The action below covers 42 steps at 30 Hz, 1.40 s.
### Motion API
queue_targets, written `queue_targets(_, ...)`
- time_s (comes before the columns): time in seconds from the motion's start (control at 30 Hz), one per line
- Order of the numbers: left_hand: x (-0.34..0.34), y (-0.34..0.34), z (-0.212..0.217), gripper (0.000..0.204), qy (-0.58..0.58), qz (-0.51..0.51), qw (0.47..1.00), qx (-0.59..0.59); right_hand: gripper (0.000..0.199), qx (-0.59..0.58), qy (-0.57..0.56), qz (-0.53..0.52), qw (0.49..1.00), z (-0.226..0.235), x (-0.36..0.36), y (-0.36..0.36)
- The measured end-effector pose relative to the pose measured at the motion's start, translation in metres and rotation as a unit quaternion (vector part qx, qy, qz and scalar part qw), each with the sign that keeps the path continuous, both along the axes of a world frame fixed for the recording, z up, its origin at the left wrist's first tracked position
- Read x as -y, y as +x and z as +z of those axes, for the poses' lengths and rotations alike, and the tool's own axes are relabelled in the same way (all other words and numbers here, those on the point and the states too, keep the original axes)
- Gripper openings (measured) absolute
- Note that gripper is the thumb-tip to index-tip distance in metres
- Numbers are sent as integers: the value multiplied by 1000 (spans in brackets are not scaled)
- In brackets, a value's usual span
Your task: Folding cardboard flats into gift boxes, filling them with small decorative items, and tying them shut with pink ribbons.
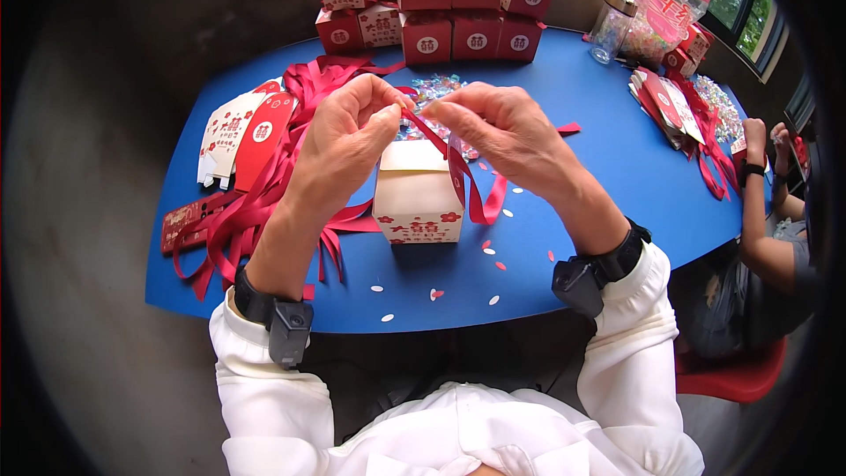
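Observation:
A small cream gift box (418, 198) with red flowers and red printing stands on the table before me, its top flaps folded over. Above it, a red ribbon (429, 131) rises from the box, and one loop hangs down its right side. My left hand (351, 130) pinches the ribbon between thumb and fingertips. Close beside it, my right hand (511, 132) is closed in a pinch on the ribbon too, its fingertips almost meeting the left ones. Behind the box lies a heap of shiny wrapped candies (436, 88), partly hidden by my hands.
Left are a pile of red ribbons (304, 92), flat unfolded boxes (231, 134) and a red packet (189, 219). Finished boxes (441, 13) are stacked at the back. A lidded jar (612, 26) and candy bag (656, 13) stand back right. A co-worker's arm (756, 185) is at right.

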State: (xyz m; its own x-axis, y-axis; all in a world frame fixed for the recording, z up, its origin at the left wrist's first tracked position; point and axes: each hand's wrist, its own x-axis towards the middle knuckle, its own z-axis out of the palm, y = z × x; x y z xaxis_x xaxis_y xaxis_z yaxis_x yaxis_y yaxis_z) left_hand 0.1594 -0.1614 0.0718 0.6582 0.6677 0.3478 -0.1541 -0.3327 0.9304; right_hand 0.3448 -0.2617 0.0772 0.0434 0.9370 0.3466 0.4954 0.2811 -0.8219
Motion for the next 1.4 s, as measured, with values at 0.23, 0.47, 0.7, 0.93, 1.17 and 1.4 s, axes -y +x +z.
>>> queue_targets(0.23,5,-23,8,21,23,-10,1000,-11,27,-118,-58,85,988,-1,-10,-26)
queue_targets(0.47,4,-55,-20,65,55,-62,990,-114,22,-146,-72,94,982,-15,-12,-26)
queue_targets(0.7,-5,-54,-29,68,-67,-115,990,-53,16,-68,-89,65,992,-17,-12,-31)
queue_targets(0.93,-9,-50,-34,70,-69,-124,989,-44,14,-15,-51,29,998,-23,-15,-38)
queue_targets(1.17,-14,-49,-38,71,-53,-131,989,-30,20,-28,-10,8,1000,-28,-22,-40)
queue_targets(1.4,-12,-49,-35,75,-46,-140,989,-21,10,8,59,-13,998,-29,-23,-47)
